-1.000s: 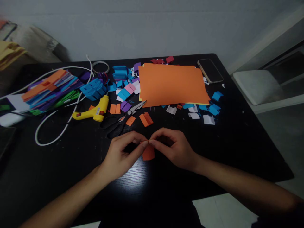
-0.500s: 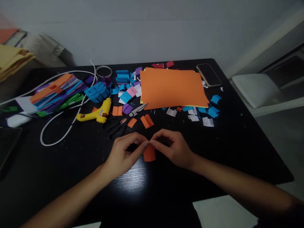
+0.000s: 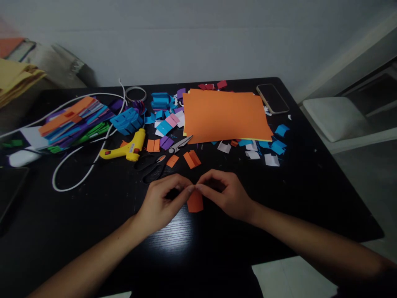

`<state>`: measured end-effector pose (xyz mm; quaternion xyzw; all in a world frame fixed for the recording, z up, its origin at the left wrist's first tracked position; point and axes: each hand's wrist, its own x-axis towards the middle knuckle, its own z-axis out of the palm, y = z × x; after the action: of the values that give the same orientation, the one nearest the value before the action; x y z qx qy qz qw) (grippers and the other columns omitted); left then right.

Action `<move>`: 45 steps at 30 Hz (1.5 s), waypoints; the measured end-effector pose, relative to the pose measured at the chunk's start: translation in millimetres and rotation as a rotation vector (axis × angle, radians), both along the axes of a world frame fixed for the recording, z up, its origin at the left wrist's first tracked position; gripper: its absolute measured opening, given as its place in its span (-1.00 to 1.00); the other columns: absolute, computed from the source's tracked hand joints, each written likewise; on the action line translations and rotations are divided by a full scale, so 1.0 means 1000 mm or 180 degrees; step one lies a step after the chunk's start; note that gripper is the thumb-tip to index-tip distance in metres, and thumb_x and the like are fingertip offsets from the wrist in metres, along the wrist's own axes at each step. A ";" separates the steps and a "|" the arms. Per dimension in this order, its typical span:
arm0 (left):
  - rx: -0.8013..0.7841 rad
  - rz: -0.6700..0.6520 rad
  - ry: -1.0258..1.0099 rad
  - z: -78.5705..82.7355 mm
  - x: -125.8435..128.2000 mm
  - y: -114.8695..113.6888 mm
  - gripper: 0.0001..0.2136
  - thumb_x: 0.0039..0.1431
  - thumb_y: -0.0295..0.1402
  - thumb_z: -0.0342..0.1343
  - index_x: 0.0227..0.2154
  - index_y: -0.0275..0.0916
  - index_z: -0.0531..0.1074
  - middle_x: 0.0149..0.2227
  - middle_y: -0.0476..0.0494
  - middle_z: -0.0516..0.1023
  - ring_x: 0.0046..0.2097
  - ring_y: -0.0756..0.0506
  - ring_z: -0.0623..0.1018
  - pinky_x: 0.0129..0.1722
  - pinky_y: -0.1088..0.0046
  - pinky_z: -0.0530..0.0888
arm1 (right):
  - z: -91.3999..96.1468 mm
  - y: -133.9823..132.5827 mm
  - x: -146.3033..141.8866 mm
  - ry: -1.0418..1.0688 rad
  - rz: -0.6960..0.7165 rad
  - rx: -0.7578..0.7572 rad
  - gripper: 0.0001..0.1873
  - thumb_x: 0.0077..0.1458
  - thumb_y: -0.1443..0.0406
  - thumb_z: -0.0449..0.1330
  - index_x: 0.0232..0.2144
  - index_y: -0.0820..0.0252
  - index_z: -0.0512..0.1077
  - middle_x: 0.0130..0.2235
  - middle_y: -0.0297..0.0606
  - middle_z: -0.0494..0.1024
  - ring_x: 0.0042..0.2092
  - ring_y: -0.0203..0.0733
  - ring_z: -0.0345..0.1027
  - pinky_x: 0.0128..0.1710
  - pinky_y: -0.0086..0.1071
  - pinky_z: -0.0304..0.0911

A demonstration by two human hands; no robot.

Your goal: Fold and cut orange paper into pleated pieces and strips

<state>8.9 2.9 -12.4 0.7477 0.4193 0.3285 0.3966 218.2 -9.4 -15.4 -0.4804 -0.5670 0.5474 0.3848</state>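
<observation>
Head view: left hand and right hand meet over the black table, thumb and forefinger of each pinching the far edge of a small orange paper piece. Creased orange piece and blue folded pieces beyond look done. Piece in hand judged unfinished: near part looks flat; fingers hide any crease. Large orange sheet appears uncut; scissors lie unheld.
</observation>
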 end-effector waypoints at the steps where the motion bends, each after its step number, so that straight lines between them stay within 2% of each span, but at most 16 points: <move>1: 0.0000 -0.0009 0.0004 0.000 0.000 0.000 -0.89 0.35 -0.37 0.19 -0.31 -0.22 0.57 -0.40 -0.03 0.60 -0.37 0.01 0.55 -0.33 0.52 0.46 | 0.000 0.000 0.000 0.0013 -0.0001 0.0000 -0.87 0.18 0.22 0.35 -0.34 0.16 0.57 -0.35 -0.31 0.64 -0.32 -0.23 0.53 -0.30 -0.37 0.43; 18: -0.0004 0.0031 -0.0056 -0.001 0.000 0.000 -0.89 0.35 -0.38 0.20 -0.31 -0.23 0.58 -0.40 -0.01 0.61 -0.38 0.02 0.56 -0.36 0.54 0.46 | 0.001 0.000 -0.001 0.0054 0.0016 -0.0015 -0.88 0.20 0.23 0.34 -0.33 0.17 0.58 -0.35 -0.32 0.63 -0.32 -0.25 0.52 -0.29 -0.40 0.41; 24: -0.0124 0.0126 -0.0124 -0.001 -0.001 0.000 -0.88 0.35 -0.37 0.19 -0.29 -0.24 0.59 -0.43 0.01 0.59 -0.41 0.04 0.53 -0.39 0.57 0.44 | 0.002 -0.001 0.000 0.0120 -0.0111 0.0010 -0.89 0.21 0.24 0.34 -0.32 0.15 0.59 -0.33 -0.33 0.63 -0.29 -0.25 0.52 -0.27 -0.40 0.41; 33: -0.0017 0.0196 -0.0111 0.001 0.000 0.000 -0.88 0.34 -0.39 0.19 -0.31 -0.25 0.59 -0.44 0.01 0.59 -0.43 0.05 0.53 -0.42 0.59 0.44 | 0.003 0.001 0.001 0.0106 -0.0148 -0.0081 -0.87 0.24 0.22 0.33 -0.32 0.14 0.59 -0.32 -0.33 0.64 -0.27 -0.26 0.53 -0.25 -0.41 0.42; 36: -0.0014 0.0261 -0.0125 0.001 0.000 0.000 -0.88 0.33 -0.39 0.19 -0.32 -0.25 0.59 -0.43 0.00 0.60 -0.42 0.05 0.53 -0.40 0.58 0.44 | 0.001 0.000 -0.001 0.0359 -0.0123 -0.0216 -0.88 0.18 0.23 0.38 -0.26 0.14 0.57 -0.27 -0.32 0.65 -0.23 -0.25 0.57 -0.21 -0.40 0.47; 39: -0.0030 0.0352 -0.0185 0.002 0.000 0.000 -0.89 0.33 -0.40 0.19 -0.33 -0.24 0.58 -0.46 0.03 0.57 -0.45 0.06 0.51 -0.44 0.59 0.42 | -0.003 -0.001 -0.002 0.0620 -0.0059 -0.0348 -0.73 0.06 0.29 0.47 -0.20 0.12 0.52 -0.22 -0.33 0.67 -0.21 -0.25 0.60 -0.18 -0.39 0.51; 41: -0.0068 0.0364 -0.0209 0.002 0.000 0.000 -0.88 0.33 -0.41 0.18 -0.33 -0.24 0.56 -0.47 0.04 0.56 -0.46 0.06 0.50 -0.45 0.59 0.40 | -0.004 -0.002 -0.003 0.0612 -0.0117 -0.0310 -0.73 0.05 0.31 0.47 -0.21 0.12 0.51 -0.24 -0.34 0.67 -0.21 -0.26 0.61 -0.18 -0.40 0.51; 45: -0.0131 0.0245 -0.0144 0.002 -0.001 0.001 -0.87 0.32 -0.40 0.16 -0.36 -0.25 0.54 -0.47 0.01 0.54 -0.43 0.04 0.51 -0.42 0.57 0.44 | -0.004 -0.002 -0.001 0.0369 -0.0352 0.0041 -0.87 0.14 0.30 0.41 -0.24 0.10 0.56 -0.25 -0.34 0.68 -0.20 -0.25 0.61 -0.17 -0.40 0.50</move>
<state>7.4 3.6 -10.1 0.7151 0.4453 0.3516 0.4083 217.5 -11.0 -19.1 -0.4760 -0.5199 0.5485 0.4498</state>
